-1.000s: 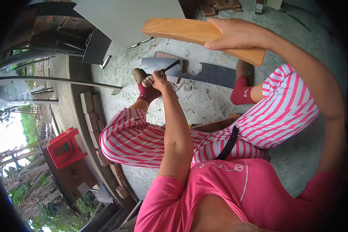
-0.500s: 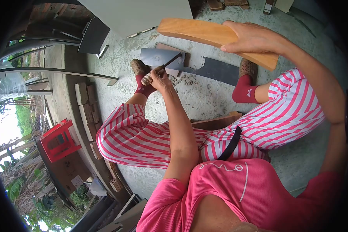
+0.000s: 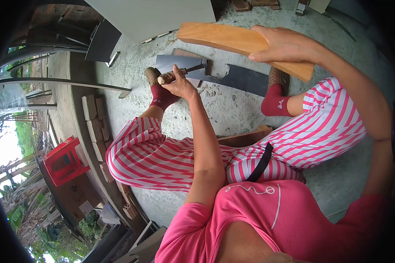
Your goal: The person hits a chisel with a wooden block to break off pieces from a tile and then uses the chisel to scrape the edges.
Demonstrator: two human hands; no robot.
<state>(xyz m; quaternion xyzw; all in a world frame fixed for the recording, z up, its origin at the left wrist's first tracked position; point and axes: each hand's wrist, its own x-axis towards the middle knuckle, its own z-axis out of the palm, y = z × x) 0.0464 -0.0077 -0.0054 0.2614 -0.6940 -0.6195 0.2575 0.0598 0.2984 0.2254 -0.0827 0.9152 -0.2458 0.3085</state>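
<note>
My left hand (image 3: 182, 85) is closed around the pale wooden handle of a chisel (image 3: 193, 69), its thumb raised along the handle. The dark shaft points right, with the tip over a grey sheet (image 3: 171, 63) on the floor; whether it touches cannot be told. My right hand (image 3: 289, 46) grips a thick, slightly curved wooden block (image 3: 219, 37) near its right end. The block is held above the floor, its free end reaching left past the chisel tip. A dark strip (image 3: 245, 79) with a broken edge lies below the block, between my feet.
Small chips (image 3: 210, 93) lie on the concrete floor. A large pale panel (image 3: 158, 17) stands ahead. Stacked bricks (image 3: 92, 118) line the ledge on the left, with a red plastic stool (image 3: 63, 162) beyond. A wooden piece (image 3: 245, 136) sits between my legs.
My left hand has turned the chisel to a flatter angle and lifted its thumb. The block in my right hand stays nearly in place; the whole view has shifted slightly.
</note>
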